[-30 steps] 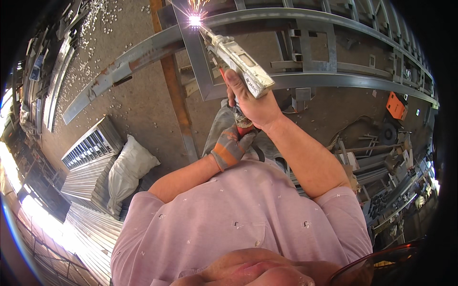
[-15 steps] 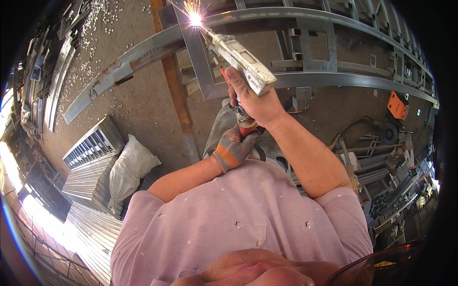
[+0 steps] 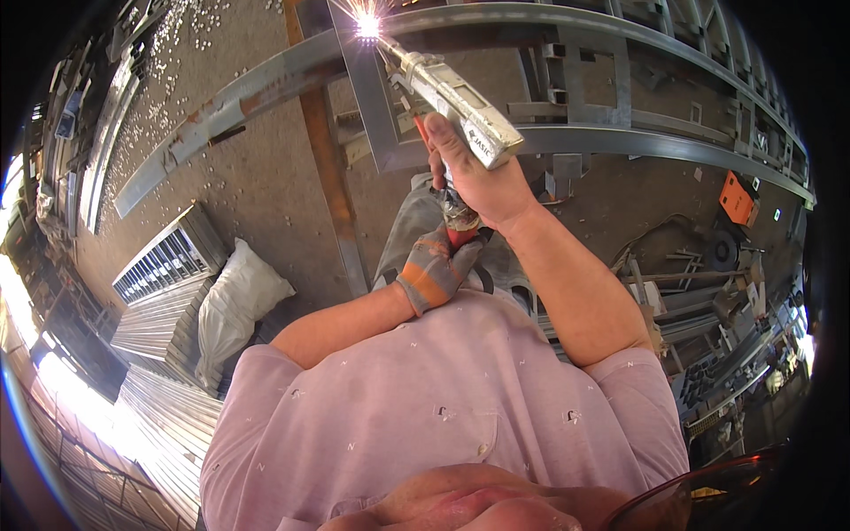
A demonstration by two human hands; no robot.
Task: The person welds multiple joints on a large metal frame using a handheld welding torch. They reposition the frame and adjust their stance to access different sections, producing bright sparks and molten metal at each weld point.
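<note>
A: Grip?
B: Right hand wraps torch, upper centre; gloved left hand holds red part below.
A: Sparks?
B: At steel frame, top, left of centre. Travel slow, angle steady.

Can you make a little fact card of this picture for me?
Right hand: bare, gripping a white welding torch
Left hand: in a grey and orange glove, holding a red piece below the torch
Light: bright sparks at the torch's tip, by a metal frame
Nearby: white sack on the left, orange box on the right
</note>
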